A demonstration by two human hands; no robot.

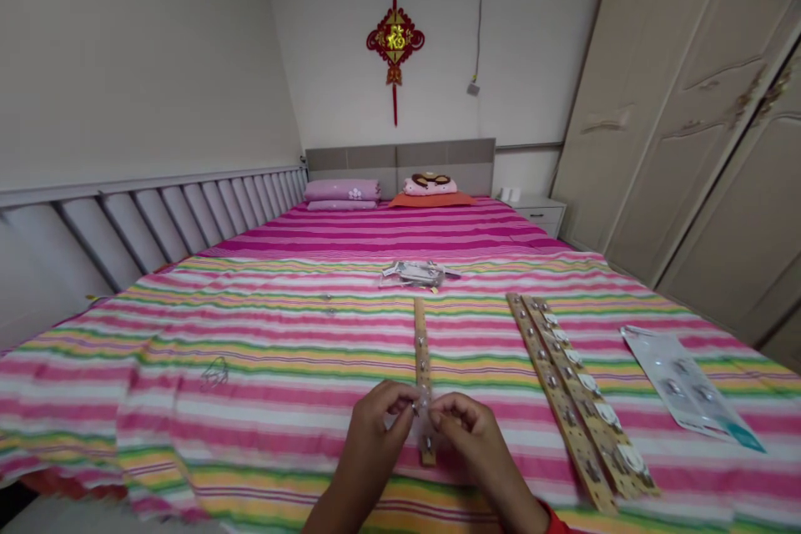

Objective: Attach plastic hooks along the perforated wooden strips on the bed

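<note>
Your left hand (379,415) and right hand (468,421) are curled, fingertips pinched on a small piece (419,409) at the middle wooden strip (421,342)'s near end; that strip looks part-filled; the two strips (572,384) right seem fully studded; a bag (414,274) lies far.

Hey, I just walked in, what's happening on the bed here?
A person works at a bed covered with a pink, green and yellow striped sheet. Their left hand and right hand meet over the near end of a narrow wooden strip studded with small metal bits, apparently pinching a small shiny piece, too small to identify. Two longer wooden strips lie side by side to the right, a flat white packet beyond them.
</note>
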